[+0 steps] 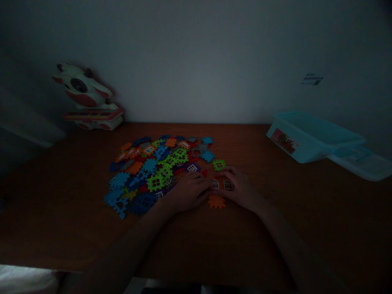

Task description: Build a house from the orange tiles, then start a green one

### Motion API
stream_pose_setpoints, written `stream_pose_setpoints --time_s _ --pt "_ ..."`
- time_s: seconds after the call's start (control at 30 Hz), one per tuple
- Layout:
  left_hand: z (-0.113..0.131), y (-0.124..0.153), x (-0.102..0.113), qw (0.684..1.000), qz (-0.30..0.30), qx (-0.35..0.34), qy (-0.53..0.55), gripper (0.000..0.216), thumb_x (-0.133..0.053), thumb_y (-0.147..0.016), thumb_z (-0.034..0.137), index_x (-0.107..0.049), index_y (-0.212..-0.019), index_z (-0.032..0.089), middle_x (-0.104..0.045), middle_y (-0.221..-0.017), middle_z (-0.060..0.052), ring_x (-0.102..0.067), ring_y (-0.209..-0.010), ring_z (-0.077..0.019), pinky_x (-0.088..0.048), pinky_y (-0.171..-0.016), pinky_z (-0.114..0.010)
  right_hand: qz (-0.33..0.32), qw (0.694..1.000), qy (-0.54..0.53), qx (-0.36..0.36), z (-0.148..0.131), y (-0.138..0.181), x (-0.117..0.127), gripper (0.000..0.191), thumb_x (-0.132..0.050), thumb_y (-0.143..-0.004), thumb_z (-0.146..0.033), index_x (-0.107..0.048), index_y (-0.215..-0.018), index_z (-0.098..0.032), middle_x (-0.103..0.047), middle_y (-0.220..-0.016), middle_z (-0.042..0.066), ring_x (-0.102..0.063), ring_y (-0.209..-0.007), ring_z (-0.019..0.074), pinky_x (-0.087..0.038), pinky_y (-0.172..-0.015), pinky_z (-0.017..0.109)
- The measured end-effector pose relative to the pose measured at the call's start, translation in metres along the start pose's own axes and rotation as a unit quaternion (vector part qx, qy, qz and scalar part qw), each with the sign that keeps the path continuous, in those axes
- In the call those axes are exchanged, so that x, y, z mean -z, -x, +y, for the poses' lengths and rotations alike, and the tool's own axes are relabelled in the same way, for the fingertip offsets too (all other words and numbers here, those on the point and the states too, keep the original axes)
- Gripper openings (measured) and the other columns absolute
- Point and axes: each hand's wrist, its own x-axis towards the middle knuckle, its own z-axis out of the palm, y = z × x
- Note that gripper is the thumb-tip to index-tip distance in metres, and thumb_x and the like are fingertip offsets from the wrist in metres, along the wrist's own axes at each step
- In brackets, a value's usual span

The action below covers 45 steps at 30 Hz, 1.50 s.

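Observation:
My left hand (192, 190) is closed, with its fingertips at the left edge of an orange toy building panel with a white window (215, 184). From the other side, my right hand (240, 187) has thumb and fingers around a second orange panel with a window (228, 185). The two panels lie side by side between my hands; whether they are joined I cannot tell in the dim light. A plain orange toothed panel (217, 201) is just below them, partly under my right thumb. Above them lies a green window panel (219, 164).
A heap of toothed panels in several colours (150, 165) spreads over the wooden table (196, 241) to the left. At the back left stands a cow-shaped toy keyboard (92, 114). A light-blue plastic box (315, 136) is at the right, its pale lid (364, 161) beside it.

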Motion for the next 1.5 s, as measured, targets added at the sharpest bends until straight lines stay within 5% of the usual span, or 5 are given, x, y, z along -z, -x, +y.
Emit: stream_pose_setpoints --time_s 0.2,0.87,1.5 --pt "-0.0039 0.0022 -0.004 1.0 0.003 -0.029 0.0 0.024 -0.05 -0.102 0.028 -0.068 -0.115 0.021 -0.072 -0.116 -0.006 -0.063 -0.105 -0.0221 -0.05 -0.093 -0.039 -0.028 0.999 -0.025 0.026 0.0013 0.0019 0.0058 0.032 -0.061 -0.094 -0.05 -0.065 -0.118 -0.03 -0.059 -0.125 0.008 -0.057 -0.12 0.028 -0.044 -0.103 0.05" --pt "-0.0041 0.002 -0.0021 0.998 0.008 -0.055 -0.02 0.025 -0.059 -0.096 0.041 -0.074 -0.099 0.022 -0.072 -0.116 -0.005 -0.064 -0.104 -0.0242 -0.05 -0.092 -0.039 -0.018 0.999 -0.016 0.036 0.0047 0.0009 0.005 0.035 -0.064 -0.091 -0.051 -0.065 -0.119 -0.029 -0.061 -0.125 0.009 -0.058 -0.118 0.0287 -0.048 -0.1 0.049" --pt "-0.0034 0.0031 -0.004 0.997 -0.015 -0.041 -0.058 0.045 -0.048 -0.099 0.055 -0.063 -0.122 0.018 -0.069 -0.12 -0.01 -0.061 -0.112 -0.0259 -0.047 -0.098 -0.041 0.029 0.996 -0.007 0.08 0.0084 -0.0022 0.004 0.034 -0.062 -0.091 -0.051 -0.064 -0.114 -0.026 -0.065 -0.115 0.009 -0.063 -0.106 0.0267 -0.053 -0.091 0.046"
